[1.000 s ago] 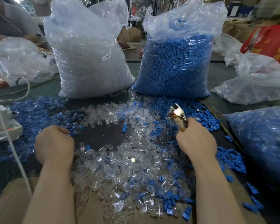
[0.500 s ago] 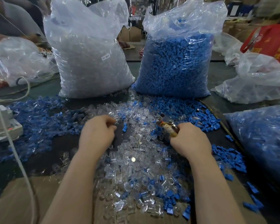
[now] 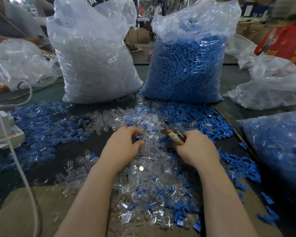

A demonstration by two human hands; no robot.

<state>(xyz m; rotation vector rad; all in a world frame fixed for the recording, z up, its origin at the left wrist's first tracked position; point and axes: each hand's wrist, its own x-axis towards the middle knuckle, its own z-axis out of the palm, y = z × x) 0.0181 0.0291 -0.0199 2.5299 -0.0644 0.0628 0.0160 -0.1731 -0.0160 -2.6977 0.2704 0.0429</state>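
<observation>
In the head view, on the near side of the blue bag (image 3: 186,69), we are pinching a small blue piece (image 3: 137,138) with our left hand (image 3: 124,147). It is probably light, stiff and slippery, and best taken by its sides. Our right hand (image 3: 197,148) is gripping taped pliers (image 3: 175,137).

Both bare forearms reach forward from the near edge, side by side. The left hand (image 3: 121,146) lies palm down, fingers curled toward the thumb; the right hand (image 3: 196,149), knuckles up, grips a tool handle (image 3: 175,138).

Clear bag (image 3: 96,62) and blue bag (image 3: 186,69) blocking ahead, bare table (image 3: 73,150) patch beside left hand (image 3: 121,146)
</observation>
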